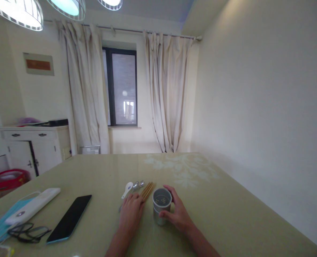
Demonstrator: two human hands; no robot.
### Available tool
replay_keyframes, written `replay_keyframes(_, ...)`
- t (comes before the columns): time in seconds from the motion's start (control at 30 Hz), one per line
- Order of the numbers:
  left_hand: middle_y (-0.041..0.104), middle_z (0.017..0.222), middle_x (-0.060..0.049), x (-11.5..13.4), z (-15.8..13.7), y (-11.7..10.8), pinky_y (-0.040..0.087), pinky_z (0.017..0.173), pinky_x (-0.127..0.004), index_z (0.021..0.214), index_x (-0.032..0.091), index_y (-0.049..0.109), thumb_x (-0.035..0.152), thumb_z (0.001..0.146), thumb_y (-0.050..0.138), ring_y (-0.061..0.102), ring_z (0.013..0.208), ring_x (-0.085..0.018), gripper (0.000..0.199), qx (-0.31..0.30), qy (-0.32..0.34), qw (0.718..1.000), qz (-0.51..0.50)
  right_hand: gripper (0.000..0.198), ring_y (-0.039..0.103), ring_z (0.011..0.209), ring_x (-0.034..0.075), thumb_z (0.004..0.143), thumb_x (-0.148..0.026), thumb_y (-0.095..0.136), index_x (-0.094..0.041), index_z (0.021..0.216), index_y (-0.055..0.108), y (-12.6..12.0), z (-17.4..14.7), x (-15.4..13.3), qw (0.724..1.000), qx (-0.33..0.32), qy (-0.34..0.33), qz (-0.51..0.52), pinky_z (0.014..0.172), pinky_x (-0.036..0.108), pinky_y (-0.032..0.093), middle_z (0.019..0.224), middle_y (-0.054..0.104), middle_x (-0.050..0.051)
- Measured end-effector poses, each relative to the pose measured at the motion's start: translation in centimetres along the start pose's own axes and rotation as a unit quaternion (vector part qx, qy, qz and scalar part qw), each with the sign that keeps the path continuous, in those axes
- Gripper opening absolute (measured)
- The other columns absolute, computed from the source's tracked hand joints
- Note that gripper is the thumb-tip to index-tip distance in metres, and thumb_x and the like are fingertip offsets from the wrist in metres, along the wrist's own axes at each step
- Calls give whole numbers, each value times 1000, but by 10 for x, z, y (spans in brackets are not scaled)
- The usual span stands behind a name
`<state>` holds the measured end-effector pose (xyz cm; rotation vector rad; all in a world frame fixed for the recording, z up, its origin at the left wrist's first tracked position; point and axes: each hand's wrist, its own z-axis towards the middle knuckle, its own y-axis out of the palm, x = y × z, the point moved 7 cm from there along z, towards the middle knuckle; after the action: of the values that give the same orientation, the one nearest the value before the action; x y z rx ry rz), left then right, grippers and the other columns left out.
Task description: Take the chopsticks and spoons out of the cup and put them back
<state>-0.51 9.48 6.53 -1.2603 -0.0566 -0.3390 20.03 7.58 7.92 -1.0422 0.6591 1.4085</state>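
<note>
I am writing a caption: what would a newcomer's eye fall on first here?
Probably the right hand, low near the middle, holding a grey container, with the left hand beside it at the chopsticks. Next come the bright lamps at top left and the black phone on the table, left of both hands.

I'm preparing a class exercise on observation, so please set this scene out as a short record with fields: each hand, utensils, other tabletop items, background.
Left hand: the left hand lies over the near ends of the wooden chopsticks; grip unclear
Right hand: the right hand curls around the grey container, upright, dots visible inside
Other utensils: white spoon, shiny metal utensils
Tabletop, left: black-screened phone, glasses, white device, blue mask
Background: window between curtains
</note>
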Motion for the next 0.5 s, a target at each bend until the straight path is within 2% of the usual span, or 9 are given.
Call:
replay_keyframes(0.2, 76, 110, -5, -1, 0, -2, 46, 104, -42, 96, 26, 76, 23, 95, 52, 64, 115, -27, 25, 1, -6, 1000, -5, 89, 67, 120, 36, 70, -68, 87, -23, 139, 54, 1, 2, 1, 1000, 12, -14, -14, 105, 50, 50, 130, 70, 16)
replay_keyframes(0.5, 76, 113, -6, -3, 0, -1, 47, 102, -41, 95, 25, 76, 26, 95, 52, 64, 115, -26, 24, 13, -22, 1000, -13, 88, 68, 118, 35, 69, -66, 88, -23, 139, 55, 4, 1, 3, 1000, 3, -12, 9, 102, 47, 52, 128, 70, 14)
